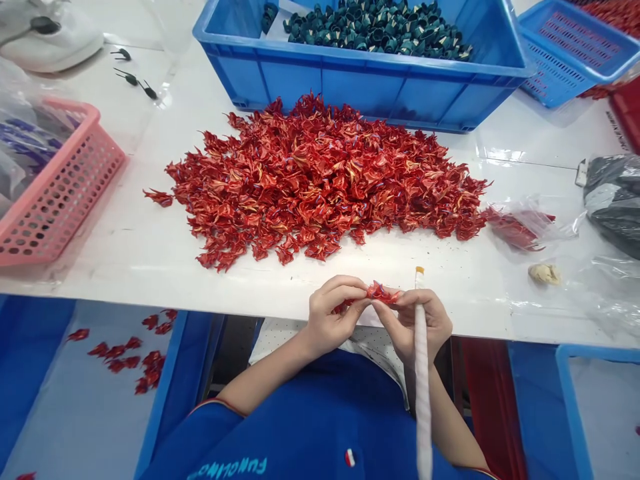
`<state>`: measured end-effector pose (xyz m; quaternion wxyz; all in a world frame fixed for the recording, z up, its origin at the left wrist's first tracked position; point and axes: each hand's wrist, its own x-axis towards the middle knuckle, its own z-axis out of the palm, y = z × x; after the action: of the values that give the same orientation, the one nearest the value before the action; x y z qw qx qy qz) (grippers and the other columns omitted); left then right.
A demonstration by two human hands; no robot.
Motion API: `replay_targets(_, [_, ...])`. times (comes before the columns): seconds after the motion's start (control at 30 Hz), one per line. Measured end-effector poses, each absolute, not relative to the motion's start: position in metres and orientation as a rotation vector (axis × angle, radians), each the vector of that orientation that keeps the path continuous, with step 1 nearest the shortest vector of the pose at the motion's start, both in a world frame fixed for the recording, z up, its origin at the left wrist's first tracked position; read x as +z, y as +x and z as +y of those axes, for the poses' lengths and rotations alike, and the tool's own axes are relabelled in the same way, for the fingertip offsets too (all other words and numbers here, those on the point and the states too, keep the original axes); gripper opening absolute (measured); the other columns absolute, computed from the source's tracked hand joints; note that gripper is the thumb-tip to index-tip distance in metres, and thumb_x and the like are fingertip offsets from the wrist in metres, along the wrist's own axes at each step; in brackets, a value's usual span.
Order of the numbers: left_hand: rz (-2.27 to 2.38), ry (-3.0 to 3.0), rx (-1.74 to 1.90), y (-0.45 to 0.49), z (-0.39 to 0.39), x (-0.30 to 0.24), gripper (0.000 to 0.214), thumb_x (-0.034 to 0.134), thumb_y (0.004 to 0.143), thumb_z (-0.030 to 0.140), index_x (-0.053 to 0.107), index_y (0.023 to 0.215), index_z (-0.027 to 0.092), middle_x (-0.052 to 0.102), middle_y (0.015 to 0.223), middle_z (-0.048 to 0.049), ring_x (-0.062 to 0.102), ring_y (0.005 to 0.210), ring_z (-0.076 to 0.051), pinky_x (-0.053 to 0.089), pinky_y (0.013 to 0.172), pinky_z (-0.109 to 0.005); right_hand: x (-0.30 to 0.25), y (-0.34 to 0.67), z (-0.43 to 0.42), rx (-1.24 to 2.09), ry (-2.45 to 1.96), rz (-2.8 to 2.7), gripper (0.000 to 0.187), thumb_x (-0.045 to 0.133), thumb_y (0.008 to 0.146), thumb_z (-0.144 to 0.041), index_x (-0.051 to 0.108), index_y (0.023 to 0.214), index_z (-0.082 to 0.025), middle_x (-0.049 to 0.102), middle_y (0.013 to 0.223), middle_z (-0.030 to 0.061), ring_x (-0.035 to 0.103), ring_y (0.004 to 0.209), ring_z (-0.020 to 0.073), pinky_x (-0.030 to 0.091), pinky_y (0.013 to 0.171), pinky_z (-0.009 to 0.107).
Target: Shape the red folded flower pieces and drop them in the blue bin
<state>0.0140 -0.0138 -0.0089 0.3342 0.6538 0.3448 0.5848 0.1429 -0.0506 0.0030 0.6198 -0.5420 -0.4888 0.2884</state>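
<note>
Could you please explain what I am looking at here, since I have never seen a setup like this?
This is a view from a camera worn on a person's head, looking down at their bare hands. The left hand and right hand pinch a small red folded piece, and the right hand also holds a white twisted stick. On the white table lies a heap of similar red pieces, behind it a blue plastic crate of dark green pieces, and to the left a pink basket.
</note>
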Motion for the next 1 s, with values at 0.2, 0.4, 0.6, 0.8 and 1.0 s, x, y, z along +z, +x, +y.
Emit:
replay_targets(0.2, [0.906,1.722,1.593,0.016,-0.017,-0.011,0.006,0.065,0.089,0.013,0.066,0.085,0.017,0.072,0.087,-0.006,0.071,0.079,-0.013,0.058,0.069,-0.022,0.0,0.143,-0.054,0.656,-1.248,-1.191,0.037,0.078,0.074,-0.011,0.043,0.07,-0.023,0.079,0.093,0.0076,0.077,0.075,0.0249,0.064,0.061,0.03])
replay_targets(0.4, [0.958,1.692,1.537,0.013,-0.015,-0.008,0.006,0.065,0.088,0.017,0.066,0.082,0.018,0.071,0.086,-0.0056,0.07,0.076,-0.015,0.058,0.068,-0.025,0.006,0.147,-0.048,0.704,-1.226,-1.266,0.032,0.072,0.08,-0.012,0.043,0.071,-0.023,0.079,0.093,0.0073,0.077,0.077,0.0232,0.064,0.063,0.029])
replay_targets(0.6, [0.932,1.595,1.47,0.012,-0.014,-0.011,0.007,0.064,0.089,0.015,0.068,0.084,0.019,0.074,0.098,-0.0083,0.072,0.091,-0.019,0.061,0.078,-0.032,0.024,0.167,-0.026,0.683,-1.26,-1.402,0.028,0.071,0.081,-0.017,0.044,0.074,-0.023,0.078,0.089,0.0067,0.075,0.072,0.0195,0.062,0.06,0.028])
replay_targets(0.8, [0.86,1.519,1.437,0.015,-0.018,-0.014,0.012,0.06,0.091,0.011,0.069,0.09,0.018,0.077,0.1,-0.0092,0.074,0.089,-0.019,0.063,0.074,-0.031,0.036,0.182,-0.009,0.76,-1.249,-1.448,0.027,0.07,0.082,-0.019,0.044,0.075,-0.023,0.077,0.087,0.0062,0.074,0.071,0.0197,0.058,0.056,0.028])
replay_targets(1.0, [0.853,1.472,1.458,0.014,-0.017,-0.014,0.011,0.061,0.09,0.012,0.07,0.089,0.019,0.077,0.098,-0.009,0.074,0.088,-0.019,0.062,0.071,-0.029,0.041,0.175,-0.018,0.936,-1.198,-1.512,0.026,0.069,0.08,-0.016,0.044,0.078,-0.024,0.076,0.09,0.0053,0.071,0.071,0.0168,0.059,0.06,0.028])
